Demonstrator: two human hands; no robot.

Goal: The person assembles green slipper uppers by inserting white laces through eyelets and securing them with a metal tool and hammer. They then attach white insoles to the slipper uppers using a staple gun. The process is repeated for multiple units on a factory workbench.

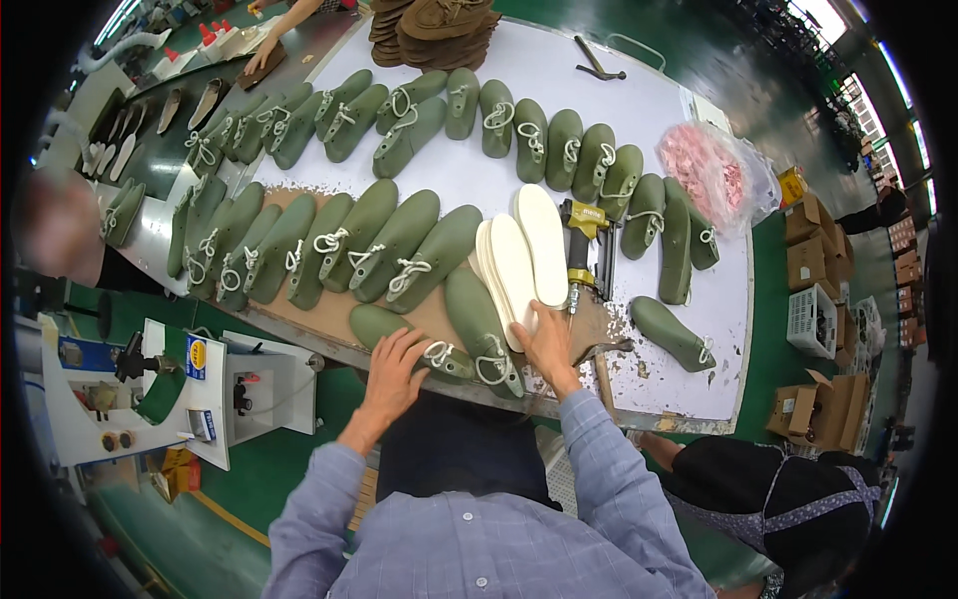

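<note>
My left hand (395,371) lies with its fingers spread over a green shoe last (377,323) at the table's near edge. Beside it, another green last (477,314) with a white cord loop points away from me. My right hand (546,344) has thumb and index finger apart. Its thumb touches the near end of a stack of white insoles (507,275), and its index fingertip meets the heel of the neighbouring white insole (540,240). The right hand's other fingers are partly hidden. I see no object lifted in either hand.
A nail gun (587,245) and a hammer (599,359) lie right of the insoles. Rows of corded green lasts (367,230) cover the table. Farther off are brown shoe uppers (431,35), another hammer (599,65) and a bag of pink pieces (704,175). People stand nearby.
</note>
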